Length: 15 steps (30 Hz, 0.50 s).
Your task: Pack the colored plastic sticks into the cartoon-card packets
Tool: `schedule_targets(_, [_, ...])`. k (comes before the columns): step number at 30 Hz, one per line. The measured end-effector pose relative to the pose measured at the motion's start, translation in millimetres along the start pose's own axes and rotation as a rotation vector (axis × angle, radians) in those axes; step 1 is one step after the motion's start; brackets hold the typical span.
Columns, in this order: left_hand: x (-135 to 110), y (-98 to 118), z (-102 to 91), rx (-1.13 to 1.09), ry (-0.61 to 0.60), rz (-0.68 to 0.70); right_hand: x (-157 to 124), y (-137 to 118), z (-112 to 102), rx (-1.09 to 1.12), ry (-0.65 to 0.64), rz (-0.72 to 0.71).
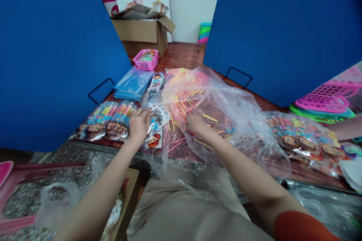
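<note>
My left hand [138, 123] is closed at the edge of a printed plastic pouch [154, 141] with a cartoon face, its fingers partly curled over it. My right hand [196, 125] is inside a large clear plastic bag [234, 101], at the near side of a heap of thin pink and yellow sticks [185, 96]. Its fingers are closed and partly hidden, so what they hold does not show. Several loose sticks [209, 118] lie around it. Filled cartoon pouches [97, 120] lie left of my left hand.
More filled pouches [301, 139] lie at the right, near another person's arm [349, 127]. Pink baskets [325, 98] are stacked there. Behind are blue plastic sheets [131, 84], a small pink basket [137, 64] and a cardboard box [135, 31]. Blue panels [283, 34] stand on both sides.
</note>
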State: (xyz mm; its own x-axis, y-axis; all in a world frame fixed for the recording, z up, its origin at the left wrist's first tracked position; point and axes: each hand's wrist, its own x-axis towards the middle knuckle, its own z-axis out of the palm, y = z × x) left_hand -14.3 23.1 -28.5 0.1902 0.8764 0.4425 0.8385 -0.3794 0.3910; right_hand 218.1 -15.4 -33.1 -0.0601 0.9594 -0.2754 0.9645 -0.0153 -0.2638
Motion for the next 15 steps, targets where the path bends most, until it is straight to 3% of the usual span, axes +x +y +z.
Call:
schedule_targets(3, [4,-2,4.7,-0.301,0.025,-0.161,-2,9,-2,0.058,0.042,0.016])
schedule_targets(6, [7,-3,13.6,-0.445,-0.023,-0.293,-4,25,-1,0.128,0.078,0.021])
schedule_targets(10, [5,-2,23.4,-0.399,-0.079,-0.306,-7,50,9,0.504,0.171,-0.003])
schedule_targets(12, [3,1,24.4,-0.375,-0.039,-0.28,-9,59,14,0.745,0.241,-0.052])
schedule_targets(15, [2,6,22.1,-0.42,0.087,-0.225,-15,66,18,0.888,0.401,-0.135])
